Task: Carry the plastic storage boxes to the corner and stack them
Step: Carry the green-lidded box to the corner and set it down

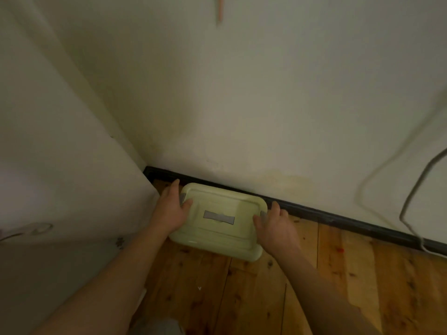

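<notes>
I see one pale green box (219,221), lid on, held between my two hands low in the corner where two white walls meet. My left hand (173,209) grips the box's left end: the thumb lies over the lid's edge near a grey latch, and the fingers reach past the end toward the black skirting (314,211). My right hand (275,228) grips the right end, thumb on the lid's edge, fingers curled down the side over a second grey latch.

The box sits squarely between the hands, its far long side just beside the skirting and its near side toward me. A grey handle lies flat in the middle of the lid, between my thumbs. I cannot tell whether the base already rests on the wooden floor (242,298) or hangs just above it.

I judge the box stiff, smooth and fairly light, since a grip at the two ends seems enough to carry it. The plastic looks slippery, so the short ends, under the lid's rim by the latches, seem the safest hold. No other box shows here.

A pale cable (411,189) hangs down the wall, well to the right of my right hand.
</notes>
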Demonstrator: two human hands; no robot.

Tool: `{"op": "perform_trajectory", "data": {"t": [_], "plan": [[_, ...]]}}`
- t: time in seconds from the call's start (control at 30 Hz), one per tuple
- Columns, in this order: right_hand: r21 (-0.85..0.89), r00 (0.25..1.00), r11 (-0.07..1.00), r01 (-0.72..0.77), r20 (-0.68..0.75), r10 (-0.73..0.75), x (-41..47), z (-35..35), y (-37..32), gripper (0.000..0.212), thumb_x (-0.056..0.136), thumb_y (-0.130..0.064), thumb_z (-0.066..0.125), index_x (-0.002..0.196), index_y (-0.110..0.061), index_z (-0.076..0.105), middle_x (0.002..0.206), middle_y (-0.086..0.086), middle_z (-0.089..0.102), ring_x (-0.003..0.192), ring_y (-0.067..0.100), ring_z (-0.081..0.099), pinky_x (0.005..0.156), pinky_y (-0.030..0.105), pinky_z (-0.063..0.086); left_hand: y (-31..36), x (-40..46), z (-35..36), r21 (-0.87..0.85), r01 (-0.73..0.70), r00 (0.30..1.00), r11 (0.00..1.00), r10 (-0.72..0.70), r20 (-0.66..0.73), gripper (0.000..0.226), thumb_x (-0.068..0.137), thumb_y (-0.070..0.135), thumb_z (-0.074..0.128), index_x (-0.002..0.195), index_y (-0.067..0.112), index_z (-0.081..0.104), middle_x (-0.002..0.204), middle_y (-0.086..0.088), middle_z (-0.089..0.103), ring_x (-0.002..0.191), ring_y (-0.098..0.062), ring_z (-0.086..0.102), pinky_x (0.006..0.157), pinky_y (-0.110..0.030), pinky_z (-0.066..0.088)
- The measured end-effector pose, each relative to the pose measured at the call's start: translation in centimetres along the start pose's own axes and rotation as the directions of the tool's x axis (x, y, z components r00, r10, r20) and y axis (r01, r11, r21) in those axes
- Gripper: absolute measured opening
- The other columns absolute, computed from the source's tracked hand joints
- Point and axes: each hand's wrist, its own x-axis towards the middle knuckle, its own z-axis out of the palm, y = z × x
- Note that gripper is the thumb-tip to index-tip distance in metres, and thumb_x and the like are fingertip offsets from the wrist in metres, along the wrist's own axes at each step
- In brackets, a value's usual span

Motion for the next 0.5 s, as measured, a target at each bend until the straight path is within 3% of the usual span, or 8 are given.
{"op": "perform_trajectory", "data": {"t": [0.27, 0.43, 0.5], "plan": [[0.013, 0.996, 0.997, 0.074, -0.055, -0.073, -6.6, -11.5, -4.1, 0.069, 0.101, -0.055, 0.037, 0.153, -0.012, 0.025, 0.144, 0.014, 0.044, 0.123, 0.03, 0.052, 0.091, 0.039, 0.05, 7.9, -7.5, -8.3, -0.111, -0.016, 0.999, 0.994, 0.011, -0.043, 0.074, 0.097, 0.053, 0.05, 0.156, 0.022, 0.018, 0.155, -0.007, 0.035, 0.136, -0.021, 0.04, 0.112, -0.039, 0.035], [0.073, 0.981, 0.989, 0.125, -0.155, -0.113, -11.8, -21.8, -8.3, 0.067, 0.1, -0.054, 0.04, 0.151, -0.012, 0.029, 0.141, 0.013, 0.048, 0.122, 0.029, 0.052, 0.092, 0.04, 0.049, 15.7, -12.6, -16.6, -0.18, -0.053, 0.99, 0.982, 0.028, -0.137, 0.065, 0.089, 0.067, 0.047, 0.142, 0.032, 0.039, 0.133, 0.005, 0.052, 0.118, -0.01, 0.05, 0.092, -0.027, 0.04], [0.09, 0.975, 0.985, 0.15, -0.18, -0.132, -13.7, -25.4, -9.8, 0.067, 0.1, -0.054, 0.04, 0.151, -0.013, 0.03, 0.141, 0.012, 0.047, 0.123, 0.028, 0.052, 0.094, 0.04, 0.048, 18.4, -14.4, -19.5, -0.199, -0.086, 0.987, 0.976, 0.056, -0.151, 0.063, 0.088, 0.069, 0.047, 0.138, 0.031, 0.043, 0.132, 0.009, 0.052, 0.12, -0.013, 0.051, 0.092, -0.028, 0.042]]}}
